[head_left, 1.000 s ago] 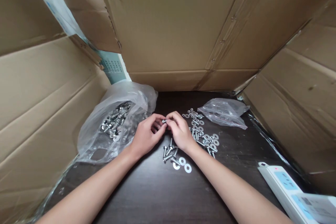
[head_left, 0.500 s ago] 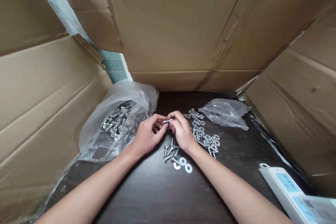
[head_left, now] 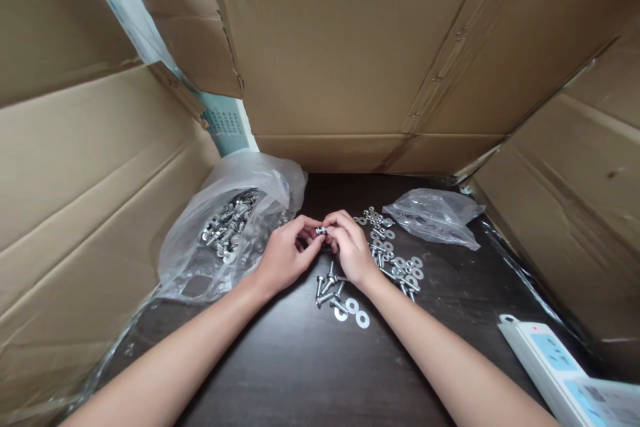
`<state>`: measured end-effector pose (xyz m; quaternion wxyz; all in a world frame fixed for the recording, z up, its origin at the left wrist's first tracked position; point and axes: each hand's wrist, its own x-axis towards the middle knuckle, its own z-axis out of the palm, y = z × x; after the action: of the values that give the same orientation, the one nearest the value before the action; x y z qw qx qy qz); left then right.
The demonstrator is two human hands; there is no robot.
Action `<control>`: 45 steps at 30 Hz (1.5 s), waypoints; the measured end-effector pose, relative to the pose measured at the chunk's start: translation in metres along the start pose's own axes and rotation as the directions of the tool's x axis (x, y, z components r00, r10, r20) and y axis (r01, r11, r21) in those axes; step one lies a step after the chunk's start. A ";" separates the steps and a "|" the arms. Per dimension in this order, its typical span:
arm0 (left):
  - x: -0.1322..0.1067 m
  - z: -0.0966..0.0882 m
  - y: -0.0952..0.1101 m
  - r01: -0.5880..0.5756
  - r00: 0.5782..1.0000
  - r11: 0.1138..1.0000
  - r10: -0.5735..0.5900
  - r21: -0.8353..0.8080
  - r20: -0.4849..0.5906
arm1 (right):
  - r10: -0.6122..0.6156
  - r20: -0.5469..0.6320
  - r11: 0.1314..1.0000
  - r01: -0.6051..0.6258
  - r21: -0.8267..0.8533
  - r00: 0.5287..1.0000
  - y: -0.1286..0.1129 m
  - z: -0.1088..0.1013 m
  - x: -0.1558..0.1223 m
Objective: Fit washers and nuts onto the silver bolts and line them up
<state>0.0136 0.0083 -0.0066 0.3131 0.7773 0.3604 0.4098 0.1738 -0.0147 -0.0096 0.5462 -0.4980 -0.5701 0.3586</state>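
Between my fingertips, above the dark tabletop (head_left: 280, 360), is a small silver bolt (head_left: 321, 231) with what looks like a nut or washer on it. My left hand (head_left: 289, 248) pinches it from the left, and my right hand (head_left: 353, 250) grips its other end; the fingers partly hide it. Just below my hands lie several loose bolts (head_left: 327, 288). Three flat washers (head_left: 363, 319) rest close to them. Right of my right hand, a spread pile of washers, nuts and bolts (head_left: 395, 267) covers the table.
At the left an open clear plastic bag (head_left: 180, 260) contains many bolts. Another crumpled plastic bag (head_left: 435, 217) lies at the back right. A white power strip (head_left: 545, 360) sits at the front right. Cardboard walls (head_left: 350, 47) enclose the table on the left, back and right.
The whole view has shifted slightly, so things appear a little further right. Both hands stay together on the bolt, with only slight finger movement.
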 end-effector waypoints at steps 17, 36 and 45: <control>0.000 0.002 -0.002 0.040 0.998 0.999 -0.040 0.013 -0.053 | -0.146 -0.072 0.973 0.131 -0.189 0.987 -0.003 0.005 -0.006; 0.002 0.000 0.000 0.055 0.998 0.998 -0.056 -0.017 -0.027 | -0.108 -0.089 0.986 0.095 -0.137 0.990 -0.002 0.003 -0.005; 0.001 0.001 0.000 0.011 1.000 1.000 -0.011 -0.001 -0.029 | -0.067 -0.051 0.985 0.058 -0.163 0.996 0.000 0.002 -0.003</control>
<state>0.0143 0.0090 -0.0070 0.3105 0.7689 0.3690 0.4197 0.1713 -0.0175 -0.0104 0.5310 -0.5325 -0.5969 0.2796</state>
